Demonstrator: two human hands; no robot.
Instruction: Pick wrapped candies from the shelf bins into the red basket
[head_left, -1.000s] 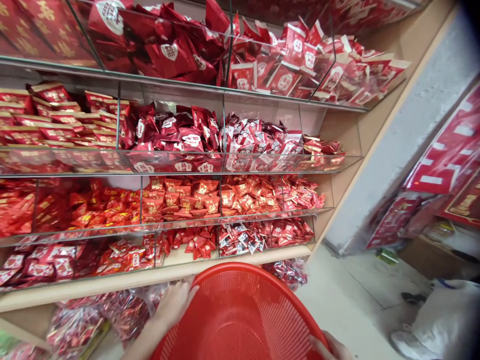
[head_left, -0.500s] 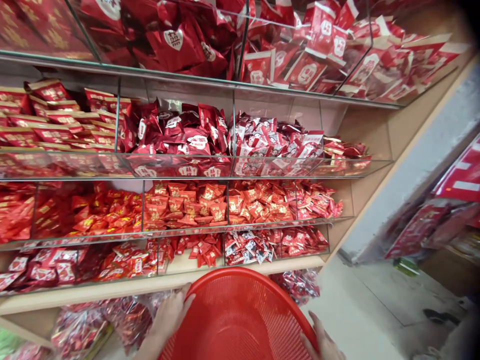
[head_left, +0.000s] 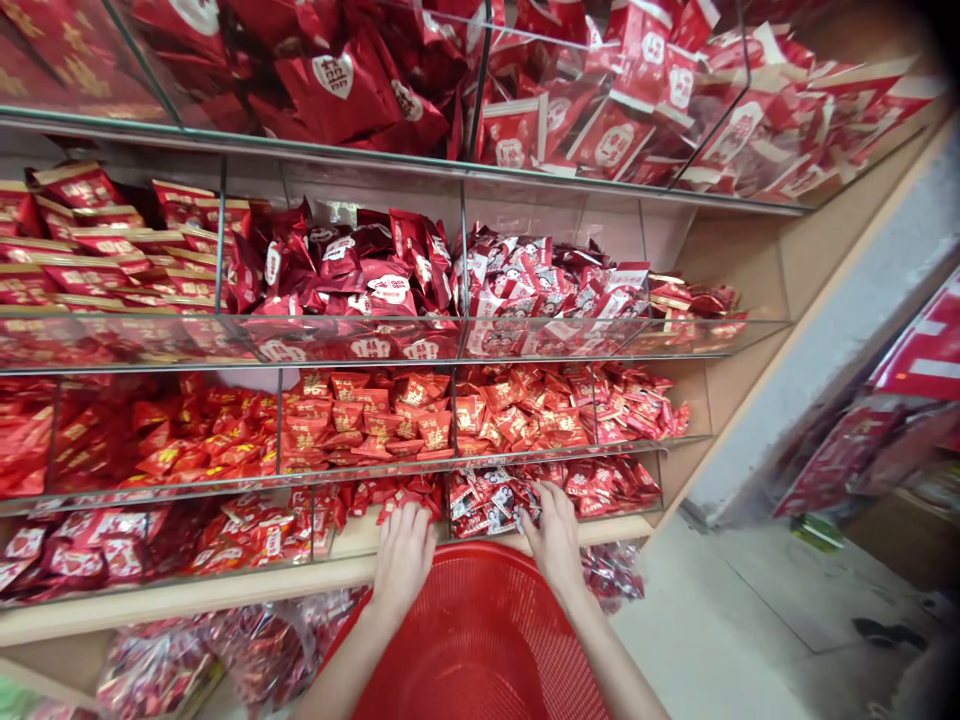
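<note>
Both my hands reach over the red plastic basket (head_left: 480, 655) to the lowest shelf. My left hand (head_left: 405, 560) is at the compartment of small red packets (head_left: 367, 492), its fingers slightly apart and bent down at the packets. To its right, my right hand (head_left: 553, 535) is open, thumb apart from the fingers, over red, white and black packets (head_left: 480, 500). I see nothing held in either hand. Below my forearms, the basket stands against the shelf front; its inner wall and bottom show.
Glass-fronted shelves (head_left: 360, 365) with upright dividers hold many red packets above my hands. Clear bags of packets (head_left: 161, 665) lie under the lowest shelf. On the right are a wooden side panel (head_left: 750, 400), tiled floor (head_left: 720, 600) and more red packages (head_left: 840, 460).
Both hands have let go of the basket's rim and moved up and inward to the lowest shelf's packets. The basket stays at the shelf front.
</note>
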